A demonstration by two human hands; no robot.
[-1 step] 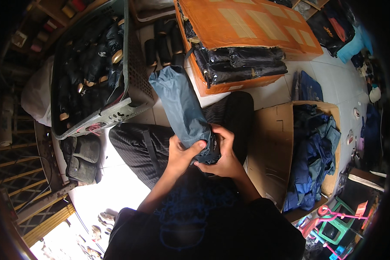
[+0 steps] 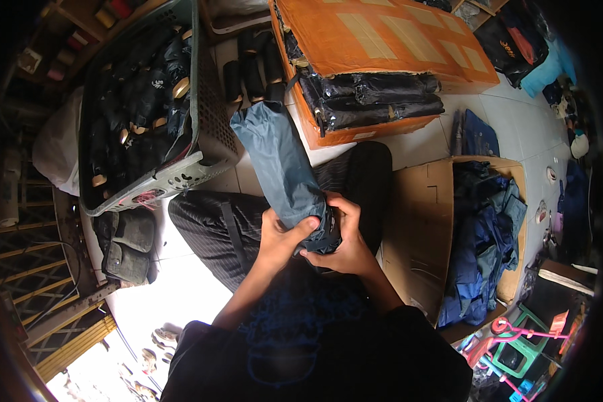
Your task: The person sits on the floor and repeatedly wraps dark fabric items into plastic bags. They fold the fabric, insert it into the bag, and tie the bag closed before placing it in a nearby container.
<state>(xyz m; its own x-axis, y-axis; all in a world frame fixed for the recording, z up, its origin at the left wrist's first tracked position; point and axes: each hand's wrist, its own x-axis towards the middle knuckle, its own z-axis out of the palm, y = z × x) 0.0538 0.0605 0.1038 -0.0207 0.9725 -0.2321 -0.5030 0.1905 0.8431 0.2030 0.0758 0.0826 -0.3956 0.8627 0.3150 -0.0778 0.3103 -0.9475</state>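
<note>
A long grey-blue fabric pouch lies slantwise over my crossed legs, its far end pointing up and to the left. It looks filled out, but what is inside is hidden. Around its near end my left hand is closed, with the thumb pressed on the cloth. From the other side my right hand grips the same end, fingers curled round the bunched dark edge. Both hands are close together in front of my chest.
At the left stands a grey basket of dark rolled bundles with wooden-looking ends. Ahead, an orange carton holds black wrapped bundles; black rolls lie beside it. An open cardboard box of blue cloth sits at the right. A dark bag lies left.
</note>
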